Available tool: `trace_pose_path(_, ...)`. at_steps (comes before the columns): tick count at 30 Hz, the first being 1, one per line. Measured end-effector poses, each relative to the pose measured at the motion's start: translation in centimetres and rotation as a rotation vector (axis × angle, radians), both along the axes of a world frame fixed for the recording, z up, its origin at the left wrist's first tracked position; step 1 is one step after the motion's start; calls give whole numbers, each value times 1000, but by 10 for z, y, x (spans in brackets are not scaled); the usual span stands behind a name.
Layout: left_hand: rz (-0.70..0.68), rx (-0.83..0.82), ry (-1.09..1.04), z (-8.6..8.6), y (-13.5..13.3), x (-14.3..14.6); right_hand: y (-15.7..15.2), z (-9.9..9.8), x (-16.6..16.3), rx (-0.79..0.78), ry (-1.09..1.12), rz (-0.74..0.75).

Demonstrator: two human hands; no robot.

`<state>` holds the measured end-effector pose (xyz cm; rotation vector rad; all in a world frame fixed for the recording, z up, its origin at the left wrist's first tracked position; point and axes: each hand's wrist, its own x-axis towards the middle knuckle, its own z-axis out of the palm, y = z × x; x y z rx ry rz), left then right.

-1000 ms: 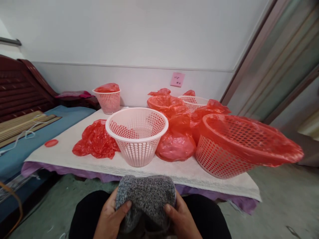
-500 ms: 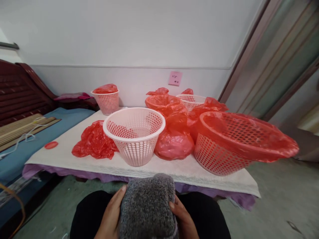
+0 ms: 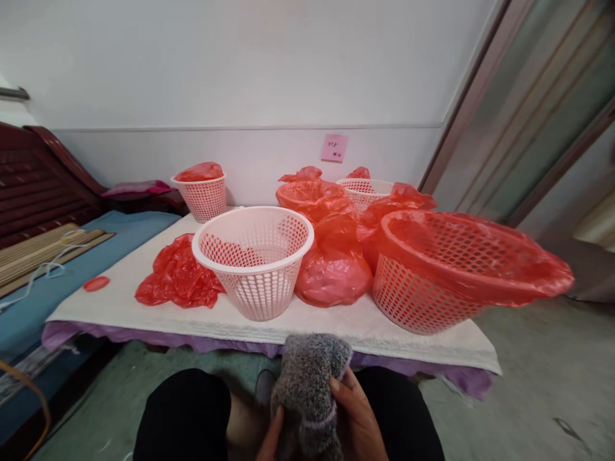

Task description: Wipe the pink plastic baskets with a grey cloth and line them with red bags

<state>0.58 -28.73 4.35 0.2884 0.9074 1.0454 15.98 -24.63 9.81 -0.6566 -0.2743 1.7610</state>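
Between my knees, a grey speckled fleecy cloth [image 3: 310, 374] with a pale lilac edge is bunched or folded over. My right hand [image 3: 358, 413] grips its right side, thumb on the front and fingers behind. At its lower left, my left hand [image 3: 273, 440] pinches it, the thumb showing and the other fingers hidden. The cloth's lower end runs down toward the bottom of the view. Just beyond it on the table stands an uncovered white perforated plastic basket [image 3: 254, 272].
On the white-covered table [image 3: 144, 317] lie a crumpled red plastic bag [image 3: 180, 275], a filled red bag [image 3: 334, 275] and a small red ring [image 3: 97, 283]. A red-lined basket [image 3: 432, 288] overhangs at right. More baskets stand behind, with a pink note [image 3: 334, 148] on the wall.
The cloth has turned and narrowed, shifting right, and its lilac edge now shows. My left hand has moved down and right along it. The view has shifted slightly.
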Motion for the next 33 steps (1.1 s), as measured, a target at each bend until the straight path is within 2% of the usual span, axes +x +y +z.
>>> trace_pose_path(3,65,-68,-36,12,13,-3,0,-2,1,10,36,-44)
trace_pose_path(6,234,-145,-2,19,22,-9,0,-6,1,-1,37,-71)
trace_pose_path(9,398,-222,109,14,21,-16,0,-9,1,-48,23,-73)
trace_pose_path(12,432,-262,176,5,11,-24,1,-8,1,-73,22,-85)
trace_pose_path(14,419,-152,252,4,4,-25,1,-6,1,-72,30,-84)
trace_pose_path(17,383,166,493,12,-5,-17,0,-5,-2,-73,39,-59)
trace_pose_path(19,280,315,568,18,-7,-7,0,-6,-4,-77,39,-37)
trace_pose_path(22,52,410,502,19,-7,6,-1,-6,-6,-73,29,-28)
trace_pose_path(24,-42,456,523,17,-5,8,-1,-6,-6,-73,28,-26)
trace_pose_path(29,-241,744,886,23,3,-5,-1,-1,-6,-73,20,-31)
trace_pose_path(31,-249,816,953,26,5,-7,-1,0,-8,-69,11,-28)
trace_pose_path(33,-150,863,995,25,3,-5,-2,0,-10,-65,8,-27)
